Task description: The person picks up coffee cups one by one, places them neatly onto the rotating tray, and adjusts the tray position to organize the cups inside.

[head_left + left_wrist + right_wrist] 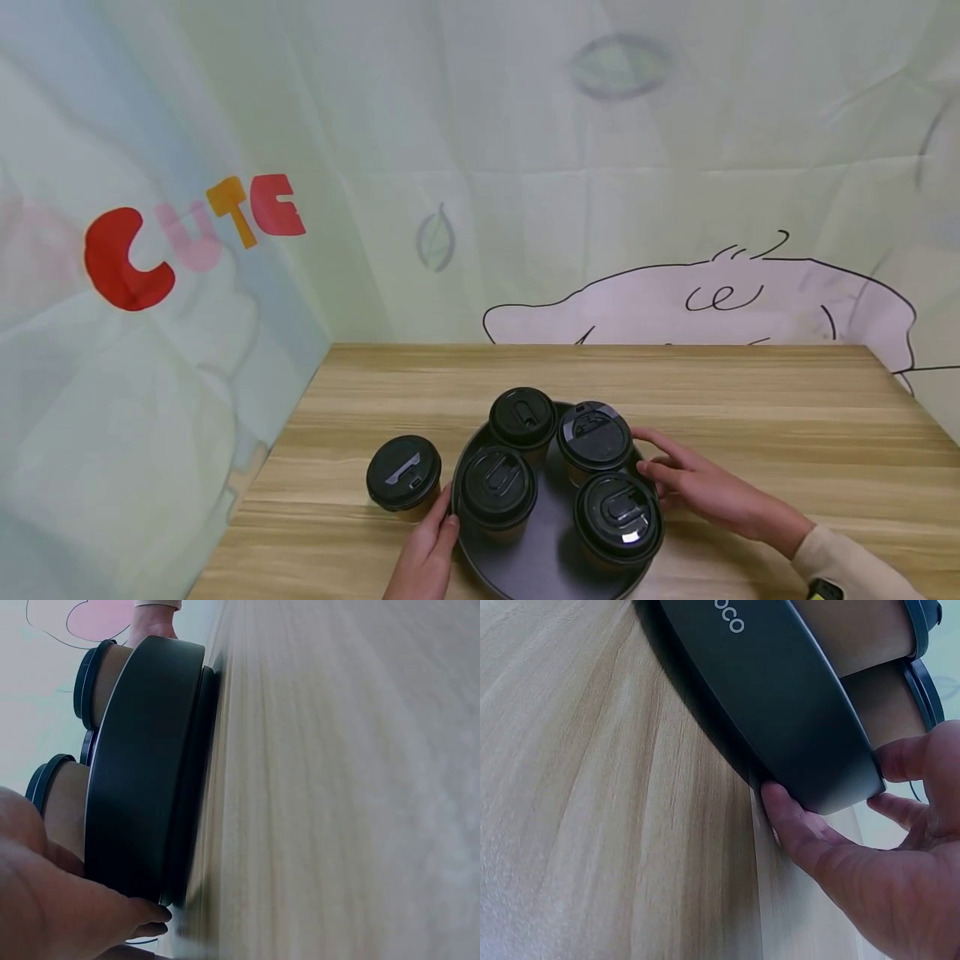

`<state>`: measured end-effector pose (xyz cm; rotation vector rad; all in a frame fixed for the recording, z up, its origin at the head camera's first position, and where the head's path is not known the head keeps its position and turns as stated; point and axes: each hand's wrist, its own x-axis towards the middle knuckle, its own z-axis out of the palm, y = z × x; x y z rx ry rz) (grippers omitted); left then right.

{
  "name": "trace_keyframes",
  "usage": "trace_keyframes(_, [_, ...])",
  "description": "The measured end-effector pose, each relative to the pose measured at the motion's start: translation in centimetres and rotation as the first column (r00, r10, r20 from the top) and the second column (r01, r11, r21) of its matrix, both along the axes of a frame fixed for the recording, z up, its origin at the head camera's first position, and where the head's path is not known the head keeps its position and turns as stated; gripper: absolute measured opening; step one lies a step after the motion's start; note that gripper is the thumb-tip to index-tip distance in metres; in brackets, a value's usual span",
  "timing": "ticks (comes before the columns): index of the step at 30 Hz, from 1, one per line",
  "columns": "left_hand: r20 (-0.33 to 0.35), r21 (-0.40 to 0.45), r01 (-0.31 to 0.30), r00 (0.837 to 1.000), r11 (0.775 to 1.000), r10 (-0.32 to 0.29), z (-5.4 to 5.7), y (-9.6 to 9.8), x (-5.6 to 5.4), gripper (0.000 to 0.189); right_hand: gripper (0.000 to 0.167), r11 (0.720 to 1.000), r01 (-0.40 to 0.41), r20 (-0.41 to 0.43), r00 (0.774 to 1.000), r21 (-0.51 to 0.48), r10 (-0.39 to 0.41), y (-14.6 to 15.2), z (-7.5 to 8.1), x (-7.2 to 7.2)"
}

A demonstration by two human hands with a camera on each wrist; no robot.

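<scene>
A round black tray (551, 542) with a tall side wall carries several paper cups with black lids, one of them a lidded cup (498, 492) at its left. My left hand (426, 554) grips the tray's left edge; in the left wrist view its fingers curl at the wall (142, 765) near the base. On the opposite side, my right hand (712, 492) holds the rim. Its fingers spread from the top edge to the lower edge in the right wrist view, against the tray wall (780, 705) with pale lettering. Whether the tray touches the table, I cannot tell.
Another lidded cup (405, 475) stands on the wooden table (300, 517), just left of the tray and close to my left fingers. A printed cloth backdrop (525, 167) rises behind the table and along its left side.
</scene>
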<state>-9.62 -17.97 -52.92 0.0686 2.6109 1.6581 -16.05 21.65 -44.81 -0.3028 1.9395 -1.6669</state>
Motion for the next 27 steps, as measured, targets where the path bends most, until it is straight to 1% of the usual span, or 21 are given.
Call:
trace_keyframes(1, [-0.023,-0.001,0.009,1.000,1.000,-0.009,0.3,0.1,0.1,0.054,0.067,1.000,0.000,-0.003,1.000,0.002,0.000,0.0,0.0,0.0])
trace_keyframes(2, [-0.050,-0.028,0.013,0.999,1.000,-0.014,0.6,0.1,0.2,0.055,0.067,1.000,0.000,-0.005,1.000,0.005,0.000,0.0,0.1,0.0])
trace_keyframes(4, [-0.088,-0.052,0.025,0.996,0.998,-0.030,1.1,0.2,0.4,0.055,0.066,1.000,-0.005,-0.019,1.000,0.026,0.005,0.0,0.1,0.0])
trace_keyframes(6, [-0.102,-0.086,0.014,0.995,0.996,-0.023,1.4,0.3,0.5,0.054,0.065,0.998,-0.014,-0.040,0.999,0.057,0.016,0.1,0.2,-0.2])
trace_keyframes(7, [-0.102,-0.071,0.020,0.994,0.997,-0.027,1.7,0.3,0.6,0.054,0.064,0.997,-0.021,-0.052,0.998,0.075,0.024,0.2,0.3,-0.3])
trace_keyframes(9, [-0.086,-0.066,0.012,0.996,0.998,-0.018,2.1,0.5,0.7,0.053,0.061,0.994,-0.035,-0.079,0.996,0.103,0.043,0.4,0.5,-0.6])
trace_keyframes(10, [-0.083,-0.080,-0.003,0.997,0.997,-0.003,2.3,0.6,0.8,0.052,0.059,0.993,-0.042,-0.089,0.995,0.110,0.052,0.5,0.7,-0.9])
trace_keyframes(12, [-0.070,-0.083,-0.006,0.998,0.997,0.000,2.7,0.7,0.9,0.051,0.058,0.993,-0.052,-0.102,0.993,0.110,0.063,0.9,1.0,-1.5])
trace_keyframes(13, [-0.061,-0.054,0.000,0.998,0.999,-0.003,2.9,0.8,0.9,0.051,0.058,0.993,-0.057,-0.109,0.992,0.103,0.068,1.0,1.2,-1.8])
trace_keyframes(14, [-0.068,-0.076,-0.009,0.998,0.997,0.004,3.0,0.8,1.0,0.050,0.058,0.994,-0.059,-0.120,0.990,0.095,0.070,1.2,1.4,-2.2])
trace_keyframes(15, [-0.067,-0.078,-0.009,0.998,0.997,0.004,3.0,0.8,1.0,0.050,0.058,0.994,-0.056,-0.135,0.989,0.096,0.068,1.3,1.6,-2.6])
trace_keyframes(17, [-0.072,-0.060,0.007,0.997,0.998,-0.011,3.2,0.8,1.0,0.050,0.060,0.992,-0.041,-0.160,0.985,0.116,0.059,1.5,2.2,-3.2])
trace_keyframes(18, [-0.077,-0.037,0.020,0.997,0.999,-0.023,3.2,0.7,1.0,0.051,0.060,0.991,-0.032,-0.181,0.982,0.132,0.056,1.5,2.5,-3.5])
trace_keyframes(19, [-0.088,-0.044,0.023,0.996,0.999,-0.027,3.2,0.7,1.1,0.051,0.060,0.988,-0.021,-0.196,0.979,0.153,0.051,1.5,2.9,-3.8])
trace_keyframes(20, [-0.093,-0.076,0.019,0.995,0.997,-0.026,3.1,0.7,1.0,0.050,0.060,0.983,-0.011,-0.216,0.975,0.182,0.051,1.4,3.3,-4.0])
trace_keyframes(21, [-0.087,-0.056,0.029,0.996,0.998,-0.034,3.1,0.6,1.0,0.052,0.060,0.978,-0.002,-0.233,0.971,0.210,0.052,1.4,3.8,-4.3])
trace_keyframes(23, [-0.080,-0.100,0.020,0.996,0.995,-0.028,3.2,0.6,1.1,0.052,0.060,0.966,0.009,-0.279,0.958,0.260,0.066,1.1,4.7,-4.9])
trace_keyframes(24, [-0.077,-0.078,0.027,0.996,0.997,-0.034,3.4,0.7,1.2,0.052,0.060,0.960,0.014,-0.304,0.950,0.280,0.075,1.0,5.2,-5.2])
trace_keyframes(25, [-0.069,-0.082,0.024,0.997,0.996,-0.030,3.8,0.8,1.2,0.052,0.060,0.954,0.019,-0.330,0.940,0.299,0.084,0.8,5.7,-5.4])
trace_keyframes(26, [-0.049,-0.067,0.019,0.999,0.998,-0.023,4.1,0.9,1.3,0.052,0.061,0.947,0.023,-0.361,0.927,0.320,0.099,0.6,6.3,-5.7])
trace_keyframes(27, [-0.034,-0.034,0.020,0.999,0.999,-0.021,4.6,1.0,1.4,0.052,0.061,0.940,0.028,-0.387,0.915,0.340,0.113,0.4,6.8,-5.9])
